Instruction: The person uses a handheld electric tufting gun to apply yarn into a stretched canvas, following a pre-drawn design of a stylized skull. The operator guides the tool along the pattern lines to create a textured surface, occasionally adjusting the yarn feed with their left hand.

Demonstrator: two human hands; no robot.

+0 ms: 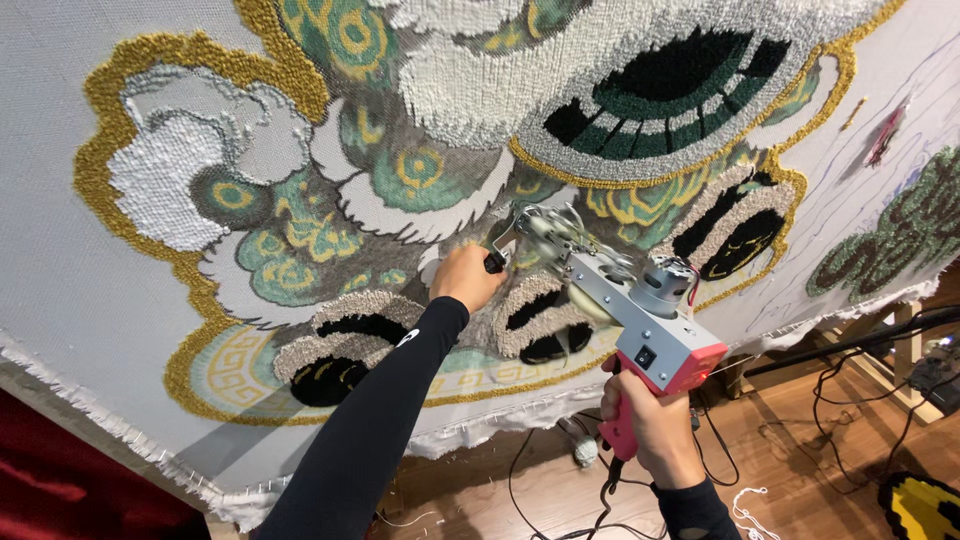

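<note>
A grey and pink tufting gun (640, 320) is pressed nose-first against a stretched cloth (60, 240) bearing a tufted design in gold, green, white and black yarn. My left hand (466, 276) is shut on the gun's black front handle close to the cloth. My right hand (648, 420) is shut on the pink rear grip below the switch. Both arms wear black sleeves. The gun's needle tip is hidden against the tufted pile (530, 310).
The cloth's frayed lower edge (480, 425) hangs over a wooden floor (800, 440) with black cables (850, 375) and loose white yarn (745, 505). A frame bar (860, 340) runs at the right. A yellow and black tufted piece (920, 505) lies at the bottom right.
</note>
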